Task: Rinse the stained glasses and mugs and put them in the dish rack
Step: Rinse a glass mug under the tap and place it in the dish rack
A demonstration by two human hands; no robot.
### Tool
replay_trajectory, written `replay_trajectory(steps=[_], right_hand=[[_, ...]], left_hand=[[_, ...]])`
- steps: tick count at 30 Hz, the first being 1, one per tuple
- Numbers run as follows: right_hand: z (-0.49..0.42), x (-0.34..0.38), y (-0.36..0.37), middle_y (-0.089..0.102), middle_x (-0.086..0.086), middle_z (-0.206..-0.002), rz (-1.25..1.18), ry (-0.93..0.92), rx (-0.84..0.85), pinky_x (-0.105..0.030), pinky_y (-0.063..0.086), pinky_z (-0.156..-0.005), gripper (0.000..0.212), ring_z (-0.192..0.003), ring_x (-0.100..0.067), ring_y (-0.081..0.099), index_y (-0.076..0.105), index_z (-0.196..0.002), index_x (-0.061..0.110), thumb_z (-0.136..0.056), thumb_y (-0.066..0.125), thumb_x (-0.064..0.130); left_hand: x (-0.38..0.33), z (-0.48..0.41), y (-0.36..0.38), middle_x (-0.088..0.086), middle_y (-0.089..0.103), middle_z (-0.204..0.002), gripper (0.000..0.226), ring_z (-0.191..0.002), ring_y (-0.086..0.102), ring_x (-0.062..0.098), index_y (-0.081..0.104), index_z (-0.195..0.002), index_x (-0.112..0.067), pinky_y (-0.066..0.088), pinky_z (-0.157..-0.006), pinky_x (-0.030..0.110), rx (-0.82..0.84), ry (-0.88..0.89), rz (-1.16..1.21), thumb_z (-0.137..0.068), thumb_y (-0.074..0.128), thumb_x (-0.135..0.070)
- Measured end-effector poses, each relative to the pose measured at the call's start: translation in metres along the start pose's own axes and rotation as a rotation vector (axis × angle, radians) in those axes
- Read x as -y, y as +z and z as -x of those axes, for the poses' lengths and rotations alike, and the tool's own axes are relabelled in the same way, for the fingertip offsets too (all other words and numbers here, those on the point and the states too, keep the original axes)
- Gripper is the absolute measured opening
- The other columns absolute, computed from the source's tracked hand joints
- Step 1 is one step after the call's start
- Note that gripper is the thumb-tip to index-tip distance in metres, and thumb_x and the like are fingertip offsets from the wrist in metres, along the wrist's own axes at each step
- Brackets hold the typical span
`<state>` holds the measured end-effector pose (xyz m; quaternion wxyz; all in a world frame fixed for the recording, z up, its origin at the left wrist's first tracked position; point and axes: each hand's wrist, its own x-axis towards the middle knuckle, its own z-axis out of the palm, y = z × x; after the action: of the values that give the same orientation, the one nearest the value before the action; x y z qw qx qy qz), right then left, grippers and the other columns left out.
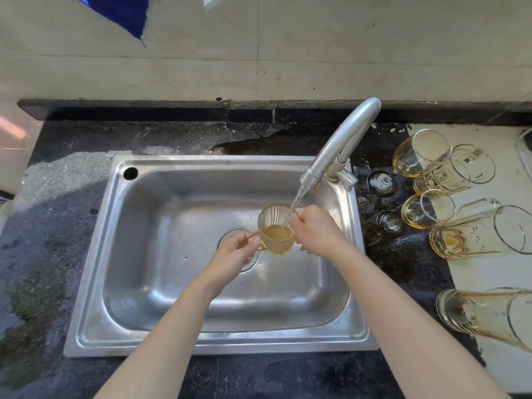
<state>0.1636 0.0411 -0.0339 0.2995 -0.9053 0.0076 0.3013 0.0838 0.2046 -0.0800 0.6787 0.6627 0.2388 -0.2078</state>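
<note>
Sink [201, 164]: steel, single basin, set in a dark stone desk [72, 174]; drain [227, 236] near the middle, partly behind the left hand; round hole [130, 173] at the far left corner.

Tap [342, 142]: steel, at the far right corner, spout angled over the basin, running. Stream [298, 198] falls into the cup.

Cup [277, 230]: clear ribbed glass with a handle, held over the basin below the spout, mouth tipped toward the tap, yellow-brown liquid in its bottom.

Left hand [239, 250]: thumb and fingers pinch the cup's handle.

Right hand [316, 230]: back to the camera, fingers curled round the cup's right wall near the rim, holding it.

Stained ware, right of the sink:
- two wine glasses [417, 154], amber residue, feet on the dark desk;
- mug [457, 171], patterned, just beside the far wine glass;
- two tall glasses [483, 230], amber-streaked, one near the front edge.
The mug and tall glasses stand on a white board [503, 277].

Puddle [259, 142]: on the desk behind the sink.

Wall [316, 53]: pale tiles; blue cloth [121, 12] at upper left.
</note>
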Motion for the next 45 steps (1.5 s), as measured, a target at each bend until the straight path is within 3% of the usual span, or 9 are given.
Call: replay_trajectory(steps=[11, 15, 19, 27, 30, 34, 37, 40, 45], right_hand=[[0.003, 0.001, 0.003, 0.065, -0.018, -0.077, -0.038, 0.033, -0.063, -0.048, 0.057, -0.066, 0.036, -0.072, -0.036, 0.065, 0.057, -0.071, -0.004, -0.093, 0.041, 0.02], [0.004, 0.003, 0.002, 0.066, -0.016, -0.075, -0.075, 0.077, 0.039, -0.033, 0.054, -0.053, 0.031, -0.057, -0.025, 0.063, 0.06, -0.08, -0.006, -0.091, 0.04, 0.015], [0.004, -0.003, 0.005, 0.066, -0.018, -0.078, -0.112, 0.112, -0.002, -0.039, 0.055, -0.058, 0.033, -0.062, -0.027, 0.064, 0.06, -0.082, -0.007, -0.091, 0.042, 0.019], [0.001, 0.004, 0.006, 0.059, -0.007, -0.064, -0.187, 0.127, 0.057, -0.023, 0.044, -0.043, 0.03, -0.046, -0.015, 0.053, 0.061, -0.081, -0.003, -0.094, 0.044, 0.018], [0.001, 0.003, 0.005, 0.055, -0.007, -0.059, -0.246, 0.135, 0.11, -0.019, 0.04, -0.039, 0.027, -0.042, -0.013, 0.049, 0.057, -0.074, 0.001, -0.094, 0.046, 0.015], [-0.002, 0.007, -0.002, 0.054, -0.007, -0.059, -0.298, 0.128, 0.06, -0.021, 0.038, -0.039, 0.021, -0.043, -0.015, 0.048, 0.06, -0.078, 0.0, -0.09, 0.046, 0.011], [0.001, 0.004, -0.001, 0.055, -0.007, -0.059, -0.364, 0.148, 0.115, -0.021, 0.041, -0.041, 0.017, -0.044, -0.015, 0.049, 0.059, -0.075, 0.001, -0.087, 0.05, 0.01], [-0.002, 0.004, -0.001, 0.053, -0.008, -0.063, -0.392, 0.101, 0.006, -0.025, 0.042, -0.05, 0.025, -0.051, -0.017, 0.05, 0.055, -0.07, 0.005, -0.09, 0.051, 0.019], [0.004, 0.007, 0.008, 0.057, -0.008, -0.074, -0.362, -0.011, -0.14, -0.033, 0.036, -0.064, 0.051, -0.069, -0.02, 0.051, 0.054, -0.075, 0.005, -0.101, 0.03, 0.041]], left_hand=[[-0.009, -0.003, 0.005, -0.01, 0.064, -0.104, 0.018, -0.087, 0.048, 0.014, 0.055, -0.08, -0.022, 0.04, -0.081, 0.03, -0.045, 0.007, 0.08, -0.098, 0.053, -0.023], [-0.007, -0.003, 0.0, 0.001, 0.057, -0.089, 0.017, -0.089, 0.047, 0.016, 0.053, -0.081, -0.017, 0.038, -0.084, 0.032, -0.041, -0.037, 0.093, -0.093, 0.059, -0.027], [-0.008, 0.002, 0.012, -0.011, 0.064, -0.1, 0.023, -0.081, 0.052, 0.007, 0.052, -0.074, -0.022, 0.039, -0.075, 0.025, -0.07, -0.015, 0.151, -0.097, 0.053, -0.017], [-0.01, 0.004, 0.005, -0.011, 0.066, -0.093, 0.022, -0.077, 0.052, 0.001, 0.058, -0.073, -0.016, 0.037, -0.074, 0.016, -0.102, 0.012, 0.121, -0.095, 0.056, -0.017], [-0.021, 0.003, 0.002, -0.013, 0.057, -0.061, 0.031, -0.058, 0.046, 0.003, 0.055, -0.064, -0.02, 0.036, -0.058, 0.015, -0.144, 0.027, 0.048, -0.094, 0.058, -0.021], [-0.03, 0.011, 0.004, -0.017, 0.061, -0.059, 0.033, -0.052, 0.051, -0.007, 0.056, -0.063, -0.022, 0.038, -0.053, 0.006, -0.133, 0.021, 0.0, -0.096, 0.056, -0.021], [-0.039, 0.008, 0.002, -0.001, 0.06, -0.068, 0.035, -0.062, 0.052, 0.009, 0.055, -0.063, -0.017, 0.039, -0.059, 0.018, -0.178, 0.02, -0.111, -0.092, 0.06, -0.035], [-0.047, 0.007, 0.0, 0.012, 0.073, -0.082, 0.067, -0.074, 0.066, 0.025, 0.065, -0.079, 0.002, 0.05, -0.076, 0.036, -0.188, -0.044, -0.159, -0.072, 0.058, -0.065], [-0.062, 0.004, 0.011, 0.007, 0.069, -0.073, 0.043, -0.055, 0.061, 0.018, 0.067, -0.081, -0.002, 0.056, -0.08, 0.041, -0.232, -0.127, -0.061, -0.092, 0.057, -0.042]])
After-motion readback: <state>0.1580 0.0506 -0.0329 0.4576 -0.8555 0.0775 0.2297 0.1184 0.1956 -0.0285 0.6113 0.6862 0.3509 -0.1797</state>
